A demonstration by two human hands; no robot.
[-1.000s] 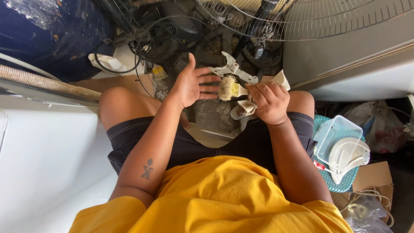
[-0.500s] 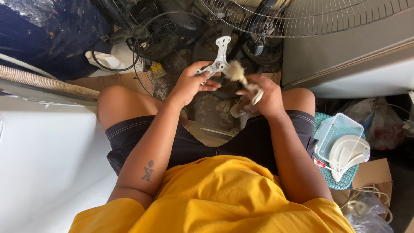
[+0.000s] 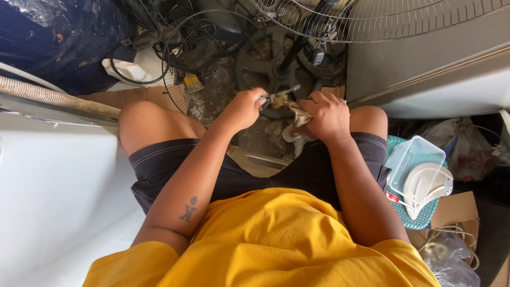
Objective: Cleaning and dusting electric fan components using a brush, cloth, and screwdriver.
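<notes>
My left hand pinches a small metal part, held between my knees above the floor. My right hand is closed around a pale cloth, touching that part. Fan grilles lie beyond; a clear plastic container sits beside my right thigh.

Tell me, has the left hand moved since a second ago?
Yes. The left hand, then open and raised beside the small metal part, now grips it and has dropped lower, nearer the left knee.
</notes>
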